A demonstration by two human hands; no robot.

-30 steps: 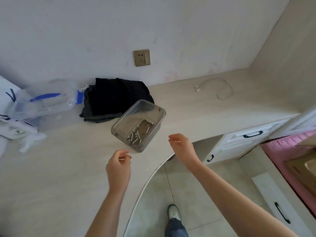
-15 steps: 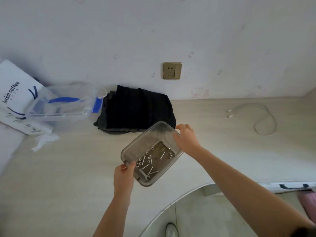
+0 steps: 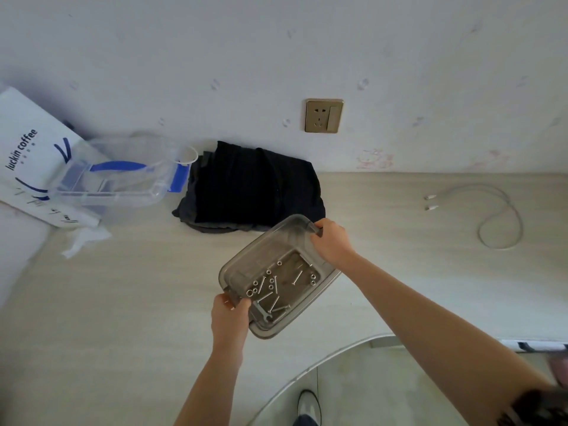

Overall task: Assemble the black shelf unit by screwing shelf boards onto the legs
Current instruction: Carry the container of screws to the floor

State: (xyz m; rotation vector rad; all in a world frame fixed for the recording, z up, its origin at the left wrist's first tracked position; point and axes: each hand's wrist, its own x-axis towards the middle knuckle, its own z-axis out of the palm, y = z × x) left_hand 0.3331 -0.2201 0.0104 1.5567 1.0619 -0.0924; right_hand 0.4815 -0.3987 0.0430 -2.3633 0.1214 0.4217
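Screws for the shelf unit are lying loose, together with nuts and a small wrench, in a smoky clear plastic container that the person is holding with both hands just over the desk, close to its curved front edge. The left hand is pinching the container's near-left rim, fingers curled over the lip. The right hand is gripping the far-right corner, fingers wrapped over the rim. No shelf boards or legs are showing, so the job is probably sitting at the hardware-fetching step, with no screwing begun.

Behind the container, against the wall at the desk's back edge, a folded black cloth is lying; a clear box with a blue handle and a coffee bag are resting toward the back left corner, and a white cable is curling toward the right.

Next, I judge, the container is wanting a level carry to wherever the shelf parts are waiting, since tilting it would be sending the small parts sliding to one side.
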